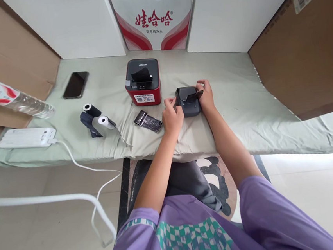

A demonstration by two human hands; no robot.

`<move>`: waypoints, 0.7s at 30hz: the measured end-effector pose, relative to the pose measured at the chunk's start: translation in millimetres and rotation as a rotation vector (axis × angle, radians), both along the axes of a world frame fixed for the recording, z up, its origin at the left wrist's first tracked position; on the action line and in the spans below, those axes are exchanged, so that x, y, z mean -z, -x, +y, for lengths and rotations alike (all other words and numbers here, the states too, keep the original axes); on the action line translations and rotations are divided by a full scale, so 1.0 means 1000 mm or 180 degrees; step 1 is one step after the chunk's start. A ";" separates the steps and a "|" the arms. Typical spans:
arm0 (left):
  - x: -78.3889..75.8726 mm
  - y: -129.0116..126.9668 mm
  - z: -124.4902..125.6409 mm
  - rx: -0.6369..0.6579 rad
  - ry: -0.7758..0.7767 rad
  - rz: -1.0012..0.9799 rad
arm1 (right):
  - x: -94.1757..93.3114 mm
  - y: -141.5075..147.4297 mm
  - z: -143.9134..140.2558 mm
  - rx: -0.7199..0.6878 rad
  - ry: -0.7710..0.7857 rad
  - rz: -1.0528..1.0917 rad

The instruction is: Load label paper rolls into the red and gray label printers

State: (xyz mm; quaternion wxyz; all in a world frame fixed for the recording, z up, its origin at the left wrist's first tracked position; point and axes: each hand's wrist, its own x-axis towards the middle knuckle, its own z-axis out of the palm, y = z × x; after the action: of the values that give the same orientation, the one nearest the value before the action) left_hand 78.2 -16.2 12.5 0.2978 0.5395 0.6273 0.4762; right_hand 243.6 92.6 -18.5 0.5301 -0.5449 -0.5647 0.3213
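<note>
A small dark grey label printer (191,110) sits on the pale green cloth between my hands. Its glossy black top has a dark strip (192,96) sticking out toward the right. My left hand (173,117) grips the printer's left side, with thumb and index finger at its edge. On the other side, my right hand (207,96) is curled against the right edge, near the end of the strip; its inner fingertips are partly hidden. Just left of my left hand lies a crumpled black roll (148,121) with a shiny unrolled tail.
A red and black printer (142,82) stands behind. Further left are a black paper roll (91,110), a white-faced roll (106,122), a phone (76,85), a cabled power bank (28,137) and a water bottle (13,96). Cardboard boxes (301,57) and white cartons (153,24) border the cloth.
</note>
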 end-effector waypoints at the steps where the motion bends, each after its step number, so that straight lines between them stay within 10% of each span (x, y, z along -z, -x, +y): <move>1: 0.000 0.000 0.001 -0.0006 0.0039 -0.0036 | 0.000 0.001 -0.002 0.0048 0.0087 0.0074; 7: -0.002 0.004 0.006 0.0162 0.0129 0.0055 | -0.008 0.010 -0.016 0.0124 0.0169 0.0208; 21: 0.008 0.002 0.016 0.0253 0.0408 -0.1925 | -0.017 0.019 -0.019 -0.0200 0.0219 0.0292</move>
State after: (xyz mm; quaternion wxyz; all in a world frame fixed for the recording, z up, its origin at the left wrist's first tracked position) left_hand 75.7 0.3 4.3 0.5227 0.3777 0.5173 0.5626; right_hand 224.8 74.1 -1.7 0.5261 -0.5294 -0.5452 0.3816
